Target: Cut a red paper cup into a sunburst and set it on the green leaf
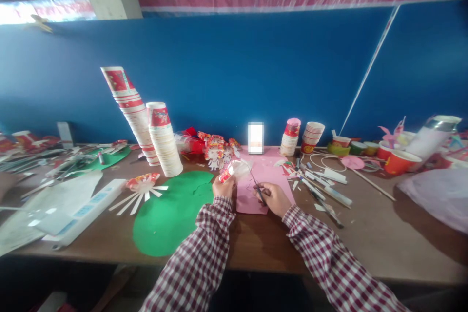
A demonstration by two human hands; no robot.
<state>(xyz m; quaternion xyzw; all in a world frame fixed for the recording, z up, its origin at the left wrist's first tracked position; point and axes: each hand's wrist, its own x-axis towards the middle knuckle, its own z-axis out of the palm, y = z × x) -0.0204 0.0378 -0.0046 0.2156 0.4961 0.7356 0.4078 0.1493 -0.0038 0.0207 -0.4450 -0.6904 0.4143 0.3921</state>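
Observation:
My left hand (224, 187) is closed round a red and white paper cup (236, 169), which is tilted on its side above the pink sheet (252, 203). In my right hand (277, 198) is a pair of dark scissors (260, 194), with the blades pointing up and left towards the cup's rim. The cup's far end is blurred, so whether the blades touch it is unclear. A green paper sheet (161, 226) lies left of my forearms. A cup cut into splayed white strips (142, 187) rests beside the green sheet.
Two tall cup stacks (166, 151) stand at the back left. Short stacks (290, 139) are behind the pink sheet. Pens (338, 196) and sticks lie at the right, near orange cups (401, 161). A white power strip (86, 212) lies left. Paper figures (214, 152) stand behind.

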